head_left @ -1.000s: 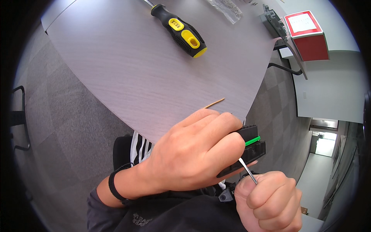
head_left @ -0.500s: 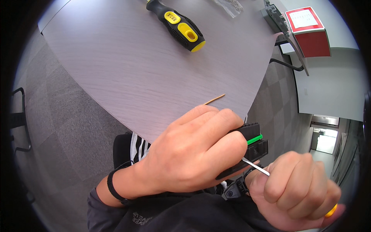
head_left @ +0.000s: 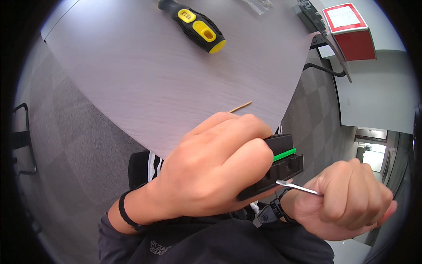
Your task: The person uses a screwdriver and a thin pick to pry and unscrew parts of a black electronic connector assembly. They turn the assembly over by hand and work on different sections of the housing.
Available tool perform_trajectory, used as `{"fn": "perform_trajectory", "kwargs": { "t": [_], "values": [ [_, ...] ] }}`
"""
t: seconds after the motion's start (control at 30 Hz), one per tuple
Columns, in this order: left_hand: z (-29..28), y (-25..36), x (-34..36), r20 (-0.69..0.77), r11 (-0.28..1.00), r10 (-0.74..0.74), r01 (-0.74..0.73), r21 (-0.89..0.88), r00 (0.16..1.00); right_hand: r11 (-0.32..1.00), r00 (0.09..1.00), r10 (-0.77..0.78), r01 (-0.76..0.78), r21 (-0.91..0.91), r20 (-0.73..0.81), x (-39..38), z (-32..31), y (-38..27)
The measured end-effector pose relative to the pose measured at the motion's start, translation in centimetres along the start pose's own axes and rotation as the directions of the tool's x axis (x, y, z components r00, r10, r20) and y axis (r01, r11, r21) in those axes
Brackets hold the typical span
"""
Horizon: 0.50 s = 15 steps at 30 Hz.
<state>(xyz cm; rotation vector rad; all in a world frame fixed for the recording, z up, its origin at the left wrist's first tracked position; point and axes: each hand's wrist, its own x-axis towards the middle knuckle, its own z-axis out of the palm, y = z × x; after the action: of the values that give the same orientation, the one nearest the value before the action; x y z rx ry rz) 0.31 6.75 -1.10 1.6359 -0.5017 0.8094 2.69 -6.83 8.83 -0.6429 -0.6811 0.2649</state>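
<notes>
My left hand [head_left: 217,165] wraps around a black ribbed plastic piece [head_left: 288,165] with a bright green strip [head_left: 284,155] along it. Much of the piece is hidden behind my fingers. In my closed right hand [head_left: 351,196] is a slim flathead screwdriver [head_left: 303,189], its handle covered by the fist. The flat tip points left, close beside the lower edge of the black piece; I cannot tell if they touch. Just beyond my left knuckles, a thin wooden stick [head_left: 241,107] lies on the table.
A large black-and-yellow screwdriver handle [head_left: 200,28] lies on the grey table [head_left: 145,75]. Toward the far right are a clear plastic bag [head_left: 259,6], a dark grey plastic part [head_left: 311,17] and a red-and-white box [head_left: 351,42]. The table's curved edge runs just ahead of my hands.
The screwdriver's tip has come out from beside my left fingers and now shows whole. My right fist has shifted up a little, and the handle's yellow end no longer shows.
</notes>
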Motion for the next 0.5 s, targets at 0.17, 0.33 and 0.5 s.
{"fn": "perform_trajectory", "kwargs": {
  "t": [0.17,0.33,0.5],
  "values": [
    [0.1,0.0,-0.1,-0.01,1.0,0.008,-0.008,0.014,1.0,0.974,0.985,0.165,-0.154,-0.164,0.052,-0.5,0.7,-0.4],
    [-0.4,0.3,0.1,0.031,1.0,-0.014,0.014,-0.005,0.999,0.983,0.994,0.089,-0.078,-0.166,0.057,-0.3,0.2,0.5],
    [-0.7,0.4,-0.2,0.03,0.998,-0.042,0.043,-0.04,0.999,0.967,0.989,0.107,-0.079,-0.243,0.106,-1.5,-0.8,-1.2]
  ]
}}
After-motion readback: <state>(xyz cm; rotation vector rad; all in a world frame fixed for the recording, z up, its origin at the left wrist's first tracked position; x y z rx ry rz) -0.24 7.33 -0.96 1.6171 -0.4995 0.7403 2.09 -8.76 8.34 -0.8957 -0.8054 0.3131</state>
